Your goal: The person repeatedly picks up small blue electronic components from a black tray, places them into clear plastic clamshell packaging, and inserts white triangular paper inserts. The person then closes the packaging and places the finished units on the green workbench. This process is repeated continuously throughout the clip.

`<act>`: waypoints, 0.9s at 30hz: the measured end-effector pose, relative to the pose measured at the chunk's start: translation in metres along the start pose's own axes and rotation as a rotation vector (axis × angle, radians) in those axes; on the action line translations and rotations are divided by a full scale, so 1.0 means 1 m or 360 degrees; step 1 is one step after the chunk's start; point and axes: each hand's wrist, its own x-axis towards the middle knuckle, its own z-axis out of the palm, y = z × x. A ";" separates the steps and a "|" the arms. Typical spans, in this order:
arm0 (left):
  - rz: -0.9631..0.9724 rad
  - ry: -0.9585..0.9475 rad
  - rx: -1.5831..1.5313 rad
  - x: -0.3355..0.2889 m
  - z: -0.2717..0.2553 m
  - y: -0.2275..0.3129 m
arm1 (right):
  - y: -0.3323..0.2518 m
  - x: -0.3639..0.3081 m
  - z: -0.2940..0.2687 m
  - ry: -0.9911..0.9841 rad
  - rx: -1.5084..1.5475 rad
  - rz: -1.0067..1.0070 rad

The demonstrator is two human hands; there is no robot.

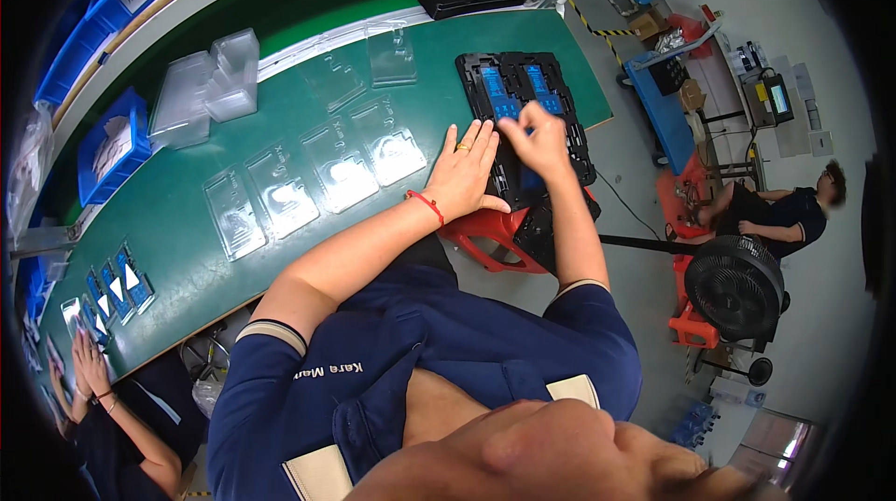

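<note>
A black moulded tray (513, 60) lies at the right end of the green table. Blue rectangular panels (493, 83) sit in its recesses, two showing plainly toward the far side. My left hand (462, 165) rests flat along the tray's left edge, fingers stretched out and thumb spread toward the near edge. It holds nothing. Over the middle of the tray is my right hand (541, 142), its fingers curled in above the panels. Whatever may be between those fingers is hidden. Both hands cover part of the tray's near half.
Several clear plastic trays (338, 165) are spread across the green table (187, 263), left of my hands. Stacked clear trays (233, 76) and a blue bin (114, 148) stand farther left. A co-worker's hands (91, 366) are near blue panels (133, 279). A red stool (499, 244) and black fan (735, 286) stand right.
</note>
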 end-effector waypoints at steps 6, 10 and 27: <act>0.0032 0.0006 -0.0008 0.000 -0.001 0.000 | 0.102 0.088 0.002 0.0021 -0.0335 0.0072; -0.0005 -0.0056 0.0016 -0.002 -0.006 0.000 | 0.093 0.097 0.009 -0.0091 -0.0475 0.0096; -0.0041 -0.0099 0.0034 0.006 -0.005 0.007 | 0.032 0.100 0.033 -0.0389 -0.0331 0.0042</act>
